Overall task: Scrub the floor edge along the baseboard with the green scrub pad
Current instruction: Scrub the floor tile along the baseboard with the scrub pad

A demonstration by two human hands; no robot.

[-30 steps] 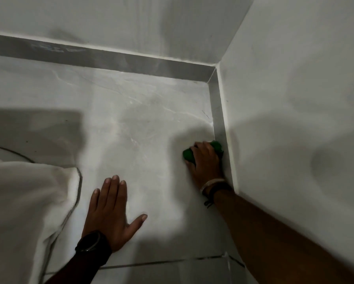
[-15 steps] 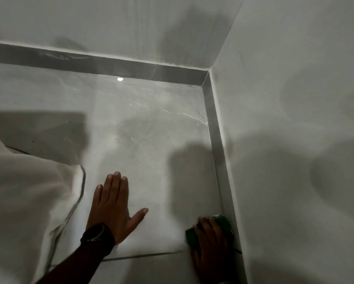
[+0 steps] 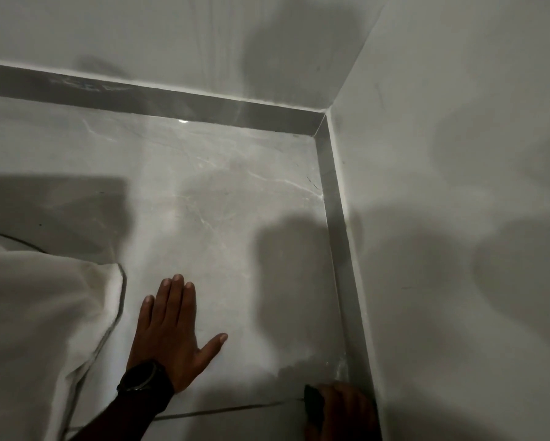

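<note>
Grey floor tile (image 3: 203, 192) meets the baseboard (image 3: 338, 249). Close to it, at the bottom, the right hand (image 3: 343, 409) has fingers curled over the dark scrub pad (image 3: 311, 401), pressing down. The left hand (image 3: 171, 332) lies flat, fingers spread, probably for balance.

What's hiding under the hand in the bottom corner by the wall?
Under the right hand a dark edge of the scrub pad peeks out on the floor, beside the baseboard. The hand covers the rest of the pad.
</note>
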